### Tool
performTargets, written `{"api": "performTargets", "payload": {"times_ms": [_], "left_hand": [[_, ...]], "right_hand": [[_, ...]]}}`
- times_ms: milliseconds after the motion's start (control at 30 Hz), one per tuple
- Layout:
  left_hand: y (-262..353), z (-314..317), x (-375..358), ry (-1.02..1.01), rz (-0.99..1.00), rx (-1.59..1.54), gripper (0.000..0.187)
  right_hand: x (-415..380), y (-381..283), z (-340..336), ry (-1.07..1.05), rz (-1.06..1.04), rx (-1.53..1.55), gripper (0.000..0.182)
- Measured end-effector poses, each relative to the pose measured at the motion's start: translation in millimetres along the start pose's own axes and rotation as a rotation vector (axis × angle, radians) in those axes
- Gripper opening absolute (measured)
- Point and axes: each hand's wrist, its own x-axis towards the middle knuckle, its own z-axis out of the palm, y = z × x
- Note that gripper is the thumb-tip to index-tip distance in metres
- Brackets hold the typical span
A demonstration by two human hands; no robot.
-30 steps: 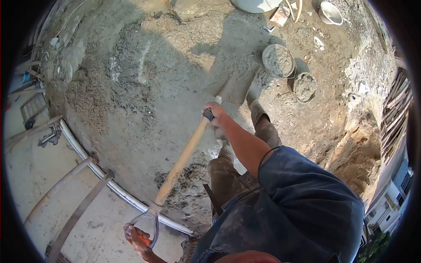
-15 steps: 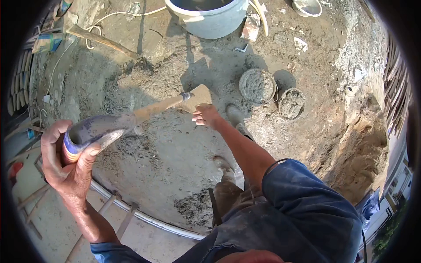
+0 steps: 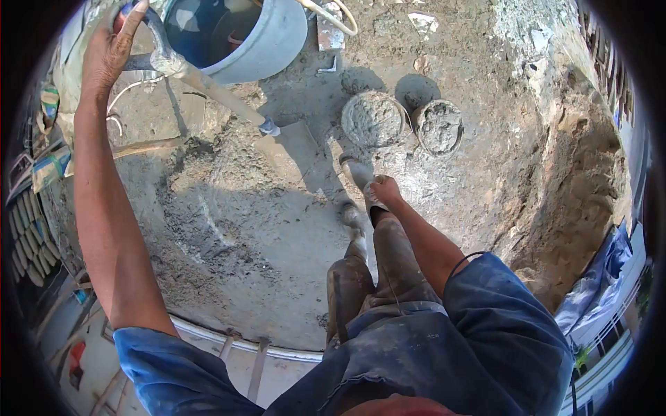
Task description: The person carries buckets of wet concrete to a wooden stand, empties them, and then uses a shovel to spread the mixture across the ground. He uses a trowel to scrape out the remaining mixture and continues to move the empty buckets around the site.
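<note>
Left hand (image 3: 105, 59) wrapped round shovel (image 3: 225, 102) top grip, nearer one; shaft slants rightward, back toward boots (image 3: 354, 170). Right hand (image 3: 385, 190) apart, fingers curled, can't tell if pinching.

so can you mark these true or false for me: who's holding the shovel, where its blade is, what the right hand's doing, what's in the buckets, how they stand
1. The left hand holds the shovel by its handle end. True.
2. The right hand grips the shovel too. False: it is off the shovel, down by the right leg.
3. The bigger bucket and the smaller bucket both hold grey mix. True.
4. The shovel's blade is inside the big tub. False: it is outside the tub, at the muddy ground.
5. The two buckets stand side by side. True.
</note>
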Motion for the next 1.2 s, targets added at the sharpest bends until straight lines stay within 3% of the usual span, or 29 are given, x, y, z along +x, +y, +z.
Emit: {"api": "performTargets", "payload": {"times_ms": [67,133,200,233,333,400,433,567,700,800,867,933,967,1033,1067,1133,1200], "left_hand": [[-19,40,9,0.283,0.398,-0.524,0.039],[6,51,-35,0.359,0.331,-0.543,0.044],[35,85,-96,0.184,0.264,-0.809,0.042],[43,113,-125,0.097,0.250,-0.799,0.040],[81,194,-243,-0.348,-0.033,-0.917,0.034],[102,247,-326,-0.620,-0.212,-0.968,0.034],[104,284,-369,-0.673,-0.172,-0.974,0.032],[169,321,-457,-0.919,-0.197,-1.045,0.028],[253,358,-423,-0.895,-0.332,-1.207,0.027],[308,447,-369,-0.781,-0.211,-1.185,0.032],[357,481,-330,-0.748,-0.137,-1.106,0.039],[400,510,-299,-0.847,-0.203,-1.065,0.046],[414,539,-295,-0.768,-0.120,-0.994,0.051],[433,570,-286,-0.678,-0.030,-0.899,0.055],[441,573,-281,-0.687,-0.075,-0.919,0.052],[449,574,-270,-0.694,-0.085,-0.941,0.049],[443,575,-255,-0.855,-0.248,-0.988,0.039]], "right_hand": [[-25,-11,0,0.033,0.031,0.095,0.017],[-34,3,-9,0.024,0.061,0.136,0.018],[-38,23,-17,0.012,0.069,0.192,0.018],[-34,45,-25,0.042,0.049,0.201,0.018],[-57,85,-64,0.161,-0.020,0.149,0.019],[-83,89,-94,0.201,0.216,0.322,0.018],[-88,90,-110,0.228,0.256,0.330,0.019],[-58,138,-157,0.258,0.365,0.296,0.021],[7,144,-201,0.268,0.353,0.333,0.021],[111,198,-226,0.348,0.303,0.254,0.025],[161,219,-238,0.531,0.273,0.204,0.029],[181,221,-258,0.324,0.284,-0.016,0.033],[176,204,-266,0.301,0.302,-0.016,0.033],[157,153,-276,0.264,0.552,0.383,0.033],[149,144,-270,0.248,0.551,0.398,0.033],[132,122,-271,0.453,0.452,1.009,0.030],[118,104,-269,0.261,0.183,1.243,0.039]]}}
